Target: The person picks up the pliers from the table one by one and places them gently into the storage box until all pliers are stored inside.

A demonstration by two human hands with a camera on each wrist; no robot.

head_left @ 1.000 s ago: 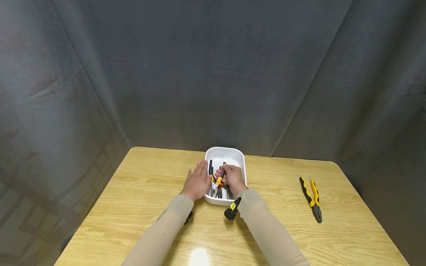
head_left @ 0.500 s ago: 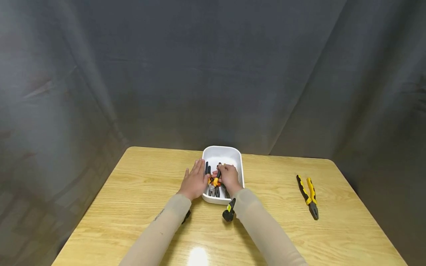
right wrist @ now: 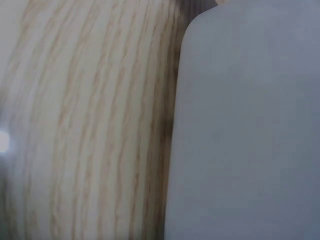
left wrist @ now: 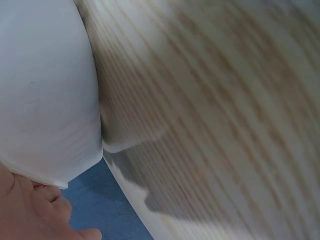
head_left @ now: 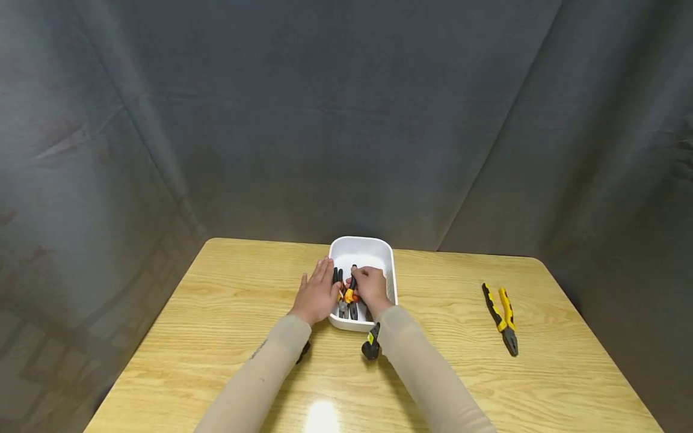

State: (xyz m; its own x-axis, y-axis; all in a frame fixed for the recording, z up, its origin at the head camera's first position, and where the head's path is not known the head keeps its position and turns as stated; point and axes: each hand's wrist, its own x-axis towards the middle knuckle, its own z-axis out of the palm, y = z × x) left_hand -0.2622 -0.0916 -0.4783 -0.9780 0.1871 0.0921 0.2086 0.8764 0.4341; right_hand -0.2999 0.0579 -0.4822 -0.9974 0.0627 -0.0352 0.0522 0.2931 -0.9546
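Orange-and-black metal pliers (head_left: 351, 293) have shifted left within the white plastic tray (head_left: 364, 248). Remotely, I record the right hand (head_left: 372, 287), fingers pinching one handle; the left hand (head_left: 315, 299), fingers straight along the tray's left rim. Crowding could snag adjacent black-handled pliers (head_left: 340, 276).

Tabletop (head_left: 541, 397) cropped at its near edge, sleeves (head_left: 433, 379) likewise cut off, orange-and-black pliers (head_left: 350, 295) partly hidden by right hand (head_left: 372, 286)

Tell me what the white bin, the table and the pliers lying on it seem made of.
White bin: probably moulded plastic, smooth and satin, judging by its rounded corners.
Table: glossy wood or laminate; grain shows, and light glares off it.
Pliers: dark grey head, likely matt metal; yellow and black handles, perhaps plastic or rubber.
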